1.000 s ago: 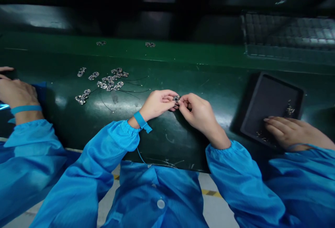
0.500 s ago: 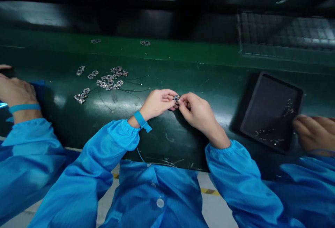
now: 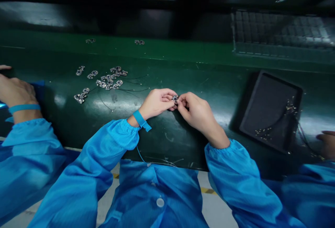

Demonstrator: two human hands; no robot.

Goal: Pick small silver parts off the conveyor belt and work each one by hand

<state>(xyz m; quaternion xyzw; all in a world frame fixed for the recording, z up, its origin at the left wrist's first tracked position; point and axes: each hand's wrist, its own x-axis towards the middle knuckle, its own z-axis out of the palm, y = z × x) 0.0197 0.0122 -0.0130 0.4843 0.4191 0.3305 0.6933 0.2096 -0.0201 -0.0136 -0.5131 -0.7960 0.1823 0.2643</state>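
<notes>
Small circuit board [image 3: 175,98], one, inward of the near edge of the worktop [image 3: 183,147], pinched in the left hand [image 3: 158,101], right hand [image 3: 195,112] closed by its fingertips on the board's side, perhaps liable to drop should that slight grip slip; farther from that edge, loose boards [image 3: 109,78], thin wires among them.

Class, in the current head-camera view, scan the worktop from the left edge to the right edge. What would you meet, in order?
Another person's hand at the left edge → pile of circuit boards → left hand → held circuit board → right hand → dark tray → another person's hand at the right edge.
</notes>
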